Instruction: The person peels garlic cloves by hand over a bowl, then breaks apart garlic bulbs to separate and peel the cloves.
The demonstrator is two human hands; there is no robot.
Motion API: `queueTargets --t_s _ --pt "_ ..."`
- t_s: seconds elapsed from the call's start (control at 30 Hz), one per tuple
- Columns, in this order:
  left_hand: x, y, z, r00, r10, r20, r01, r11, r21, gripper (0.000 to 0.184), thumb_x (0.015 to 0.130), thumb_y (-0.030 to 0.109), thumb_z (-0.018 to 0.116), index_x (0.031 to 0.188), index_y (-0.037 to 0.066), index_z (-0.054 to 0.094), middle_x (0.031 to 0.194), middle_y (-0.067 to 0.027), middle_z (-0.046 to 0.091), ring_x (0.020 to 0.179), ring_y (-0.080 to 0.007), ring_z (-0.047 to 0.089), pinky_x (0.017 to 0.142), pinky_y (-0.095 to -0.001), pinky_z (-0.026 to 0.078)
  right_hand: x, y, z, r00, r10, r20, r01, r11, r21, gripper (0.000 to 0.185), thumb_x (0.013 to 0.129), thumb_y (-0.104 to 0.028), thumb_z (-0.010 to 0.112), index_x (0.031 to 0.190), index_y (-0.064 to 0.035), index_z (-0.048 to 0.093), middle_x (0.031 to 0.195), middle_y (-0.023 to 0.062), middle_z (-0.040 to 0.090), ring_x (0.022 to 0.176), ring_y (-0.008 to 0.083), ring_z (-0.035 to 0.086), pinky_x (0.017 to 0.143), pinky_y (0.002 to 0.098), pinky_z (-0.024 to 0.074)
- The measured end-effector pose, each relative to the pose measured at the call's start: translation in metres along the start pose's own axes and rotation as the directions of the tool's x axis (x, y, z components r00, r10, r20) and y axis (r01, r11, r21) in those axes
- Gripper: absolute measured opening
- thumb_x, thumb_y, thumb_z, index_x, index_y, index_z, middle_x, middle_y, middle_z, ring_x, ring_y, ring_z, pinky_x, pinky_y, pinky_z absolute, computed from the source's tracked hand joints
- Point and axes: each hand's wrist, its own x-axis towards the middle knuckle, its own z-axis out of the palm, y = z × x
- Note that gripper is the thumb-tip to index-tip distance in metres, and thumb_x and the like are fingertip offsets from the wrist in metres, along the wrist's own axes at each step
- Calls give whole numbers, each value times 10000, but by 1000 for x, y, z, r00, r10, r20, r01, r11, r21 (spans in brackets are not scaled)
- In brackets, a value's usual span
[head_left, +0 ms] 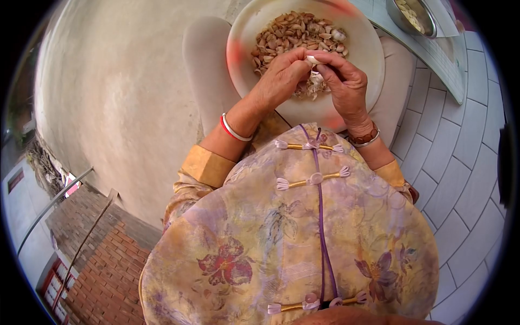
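A pale garlic clove (313, 60) is pinched between the fingertips of my left hand (284, 77) and my right hand (346, 86). Both hands are closed and meet over a wide white basin (242, 59) with red patches, which rests across my lap. Inside it lies a heap of unpeeled garlic cloves (295, 33), brownish and pinkish. A whitish garlic bulb (338, 35) sits at the heap's right side. Loose papery garlic skins (314, 86) lie below my fingers, partly hidden by the hands.
At the upper right, a metal bowl (429, 21) of peeled cloves (410, 13) stands on a pale table with a glassy top (441, 67). Grey tiles (455, 141) cover the floor on the right; plain concrete (119, 97) is on the left, with a brick area (111, 260) at lower left.
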Motion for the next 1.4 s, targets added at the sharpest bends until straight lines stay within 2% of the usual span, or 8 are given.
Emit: queueTargets --t_s 0.2,0.43,0.5,0.53,0.6,0.8,1.0,1.4 --pt "5 -8 0 995 99 -27 -95 985 143 184 908 200 466 971 68 578 690 71 449 602 -25 397 538 -175 323 0 2 -3 992 122 13 -121 965 231 212 877 36 563 1086 26 596 1035 86 643 928 125 613 849 245 507" --pt "4 -7 0 983 173 -54 -155 957 247 191 917 223 516 936 47 588 704 41 502 631 -40 452 554 -206 380 -1 7 -6 983 184 21 -183 948 259 188 896 1 547 1078 17 591 1013 71 627 932 137 596 847 263 490" --pt "3 -4 -1 953 301 -34 -229 791 568 184 907 201 535 929 27 590 685 -24 556 628 -101 520 570 -251 427 2 4 -2 968 251 -11 -220 867 448 178 882 -19 582 1056 12 603 975 61 636 884 122 604 833 255 502" --pt "3 -4 0 954 299 -32 -229 792 565 184 907 201 535 929 27 590 685 -24 556 628 -101 520 570 -251 427 2 4 -3 967 254 -14 -221 867 447 178 882 -19 582 1056 12 603 975 61 636 884 122 604 833 255 502" --pt "3 -4 2 905 424 15 -318 655 685 164 885 176 554 919 20 595 663 -90 577 606 -181 561 565 -296 448 4 7 -7 937 347 37 -317 803 505 182 877 -29 593 1056 -2 610 949 52 640 865 115 592 806 242 489" --pt "2 -5 -3 912 411 20 -302 636 710 148 850 155 581 882 12 600 647 -115 571 563 -227 553 536 -327 441 2 11 -16 926 374 53 -369 864 344 189 863 -43 620 1049 -12 629 919 36 649 814 82 581 710 215 474" --pt "3 -5 -7 914 396 86 -348 659 666 118 858 104 550 857 -7 591 647 -104 538 557 -199 512 533 -312 424 5 7 -18 934 340 106 -356 901 248 224 863 -53 625 1081 1 623 938 31 650 843 81 595 739 213 499" --pt "0 -1 -3 926 371 74 -351 766 539 134 886 79 491 866 -2 596 613 -40 507 554 -88 468 516 -258 409 6 11 -26 891 378 253 -455 747 485 226 871 -55 613 1089 6 613 939 48 642 842 107 607 770 231 510"
